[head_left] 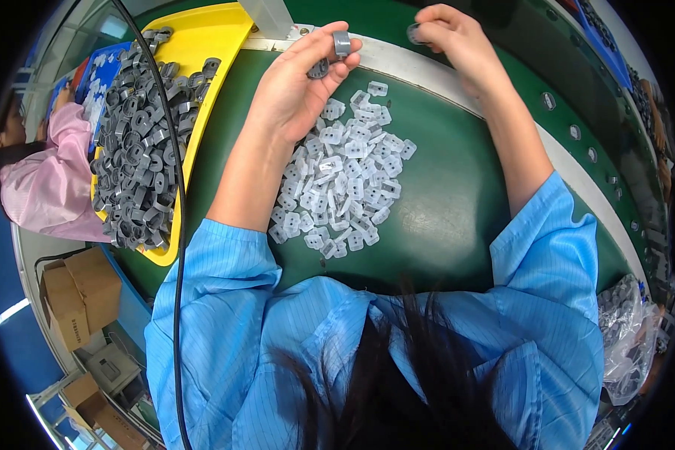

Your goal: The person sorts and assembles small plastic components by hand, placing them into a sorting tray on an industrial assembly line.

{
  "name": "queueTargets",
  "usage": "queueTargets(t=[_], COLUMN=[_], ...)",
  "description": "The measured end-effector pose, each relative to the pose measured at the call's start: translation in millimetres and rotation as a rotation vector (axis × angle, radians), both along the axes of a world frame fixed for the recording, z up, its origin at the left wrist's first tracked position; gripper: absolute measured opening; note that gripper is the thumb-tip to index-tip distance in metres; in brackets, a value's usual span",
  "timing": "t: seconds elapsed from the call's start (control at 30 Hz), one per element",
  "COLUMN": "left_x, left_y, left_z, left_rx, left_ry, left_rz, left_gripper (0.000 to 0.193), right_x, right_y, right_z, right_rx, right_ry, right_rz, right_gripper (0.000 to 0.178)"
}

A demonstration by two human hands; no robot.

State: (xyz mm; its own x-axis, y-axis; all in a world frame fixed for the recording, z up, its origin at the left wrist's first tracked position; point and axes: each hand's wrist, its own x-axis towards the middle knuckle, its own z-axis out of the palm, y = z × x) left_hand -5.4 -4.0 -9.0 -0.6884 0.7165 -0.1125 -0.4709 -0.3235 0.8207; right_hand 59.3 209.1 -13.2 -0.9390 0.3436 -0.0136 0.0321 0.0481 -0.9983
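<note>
The right hand [461,49] pinches 1 small piece [413,34] between thumb and fingertips, over the green belt [382,16] past the white rail [382,57]; its make-up is too small to tell. The left hand [289,94] has its fingers curled loosely around 2 grey rings [341,43], 1 at the fingertips and 1 nearer the palm.

The step in hand looks like setting the pinched piece on the belt, where a spaced row of small pieces [575,132] lies farther right. If so, the move calls for lowering the fingertips over a bare spot and loosening only the right pinch.

Between the forearms, a pile of clear pieces [337,172] lies loose on the green table [442,225]. At the left, a yellow tray [214,28] holds a big heap of grey rings. Beyond it, a blue tray [117,61] holds whitish pieces, near a co-worker in pink [56,176]. At the lower right sits a clear plastic bag [626,367]; its contents are unclear.
</note>
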Motion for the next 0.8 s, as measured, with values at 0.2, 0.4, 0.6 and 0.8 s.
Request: queueTargets(t=[0.2,0.4,0.6,0.8], left_x=[-3.5,-11.8,-15.9,-8.3], left_y=[0.5,-2.7,0.4,3.1], left_z=[-3.4,-9.5,-13.6,-6.0], left_rx=[-0.092,-0.069,-0.008,-0.032], left_ry=[0.126,0.042,0.026,0.048], left_rz=[0.034,0.061,-0.044,-0.013], left_gripper=[0.038,0.037,0.037,0.038], right_x=[6.8,16.4,18.5,11.5], right_y=[22.9,-36.9,-39.6,-23.1], right_z=[-12.4,16.4,22.6,15.8], right_rx=[1.003,0.663,0.771,0.498], right_ry=[0.079,-0.017,-0.182,-0.221], right_rz=[-0.248,0.385,0.436,0.343], right_gripper=[0.023,0.017,0.025,0.018])
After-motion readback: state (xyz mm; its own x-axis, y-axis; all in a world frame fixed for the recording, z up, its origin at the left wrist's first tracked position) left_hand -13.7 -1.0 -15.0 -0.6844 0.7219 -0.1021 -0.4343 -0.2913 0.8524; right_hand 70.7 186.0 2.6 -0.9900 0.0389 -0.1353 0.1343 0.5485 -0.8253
